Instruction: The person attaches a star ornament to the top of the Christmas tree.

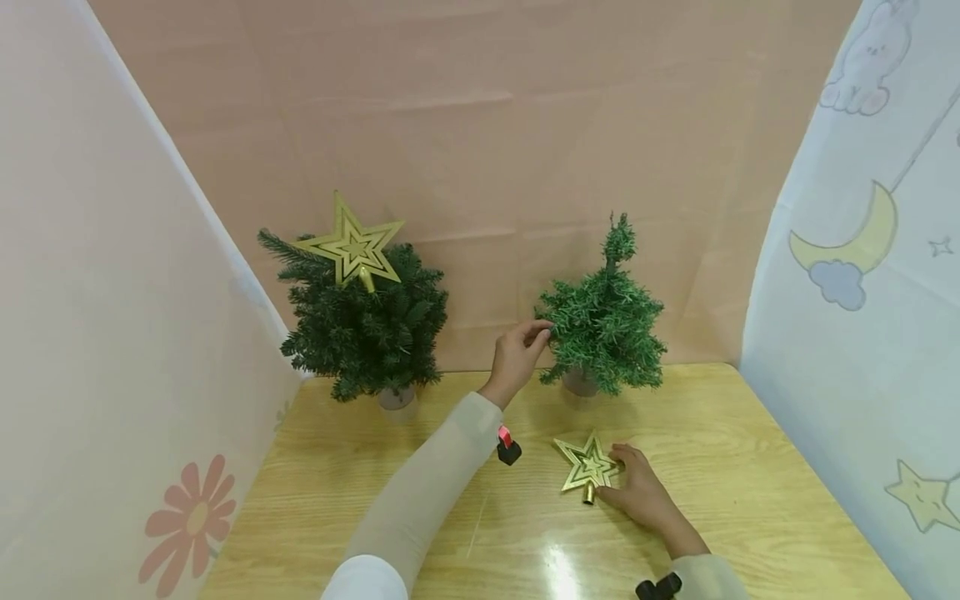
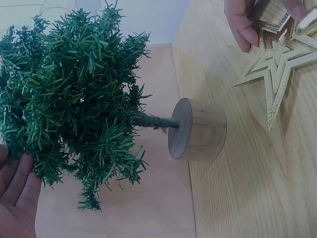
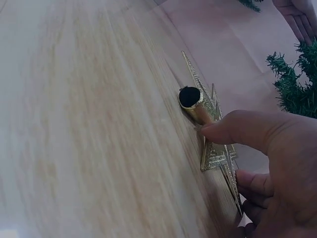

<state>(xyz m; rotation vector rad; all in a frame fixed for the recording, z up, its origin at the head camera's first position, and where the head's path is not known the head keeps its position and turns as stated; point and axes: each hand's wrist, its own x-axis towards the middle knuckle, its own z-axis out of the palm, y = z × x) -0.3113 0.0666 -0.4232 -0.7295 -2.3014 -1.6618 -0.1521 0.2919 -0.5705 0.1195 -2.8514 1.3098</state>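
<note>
At the left side of the smaller Christmas tree [image 1: 607,325], my left hand [image 1: 519,354] pinches a branch tip between thumb and fingers. In the left wrist view the fingers [image 2: 22,183] lie against the green needles, which partly hide the fingertips. My right hand [image 1: 637,492] grips a gold star tree topper [image 1: 587,467] lying flat on the table, thumb near its socket and fingers at its far edge. From the right wrist view, the star's open socket [image 3: 190,97] faces the camera.
A fuller, darker Christmas tree [image 1: 367,333] stands at the back left, with another gold star [image 1: 352,247] tilted at its top. The smaller tree has a round wooden base [image 2: 203,130]. Cloth walls enclose the wooden table [image 1: 322,467] at the back and both sides.
</note>
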